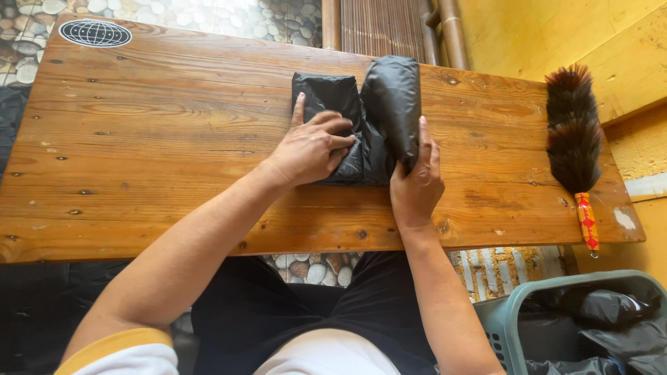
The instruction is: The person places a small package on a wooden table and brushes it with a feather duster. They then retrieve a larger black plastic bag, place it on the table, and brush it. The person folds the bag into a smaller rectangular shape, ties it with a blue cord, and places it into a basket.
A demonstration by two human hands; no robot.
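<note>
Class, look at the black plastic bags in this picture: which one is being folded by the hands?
The black bag on the wooden table, at. The left hand presses it flat while the right hand grips its rolled part. The other black bags lie untouched in the grey-green basket.

The scene is evenly lit by bright, soft daylight, and the wooden table [139, 139] shows only a faint sheen. Short, soft shadows lie under the hands and the black plastic bag [379, 111]. Focus is sharp throughout; wide-angle distortion bows the table's edges.
</note>
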